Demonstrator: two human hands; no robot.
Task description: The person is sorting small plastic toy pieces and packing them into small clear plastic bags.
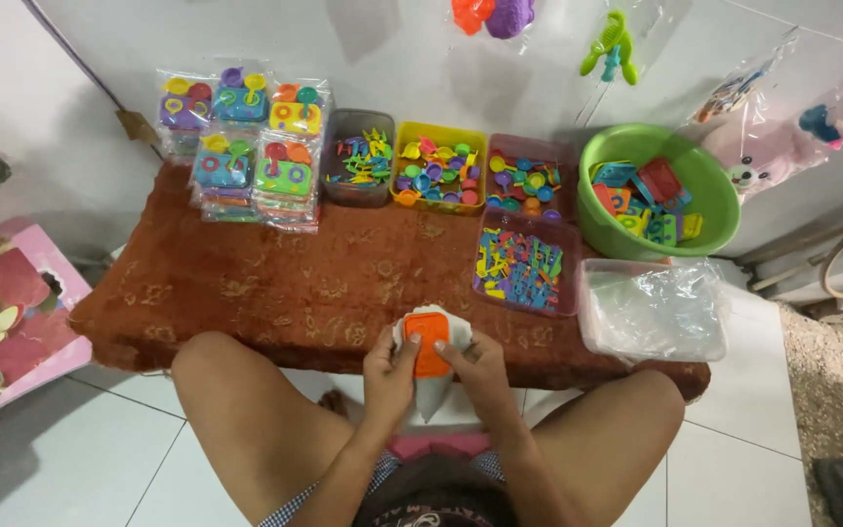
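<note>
Surface: brown rug (pixel 275 283) mid-frame, toy bins along its top edge.
Left hand (pixel 388 371): I clamp the orange tray (pixel 429 344).
Right hand (pixel 478 363): clamped on clear bag (pixel 438 390) around it.

Green basin (pixel 719 220) beside toy-filled trays (pixel 438 168) on rug (pixel 246 283).

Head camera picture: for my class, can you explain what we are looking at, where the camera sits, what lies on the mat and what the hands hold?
There is one picture, from a camera on a person's head, looking down at their own knees and hands. The left hand and right hand together hold an orange plastic tray partly inside a clear bag. In front lies a brown mat. On it sit trays of small coloured toy pieces, a green bowl of larger pieces, a stack of packed toy sets and a tub of clear bags.
</note>
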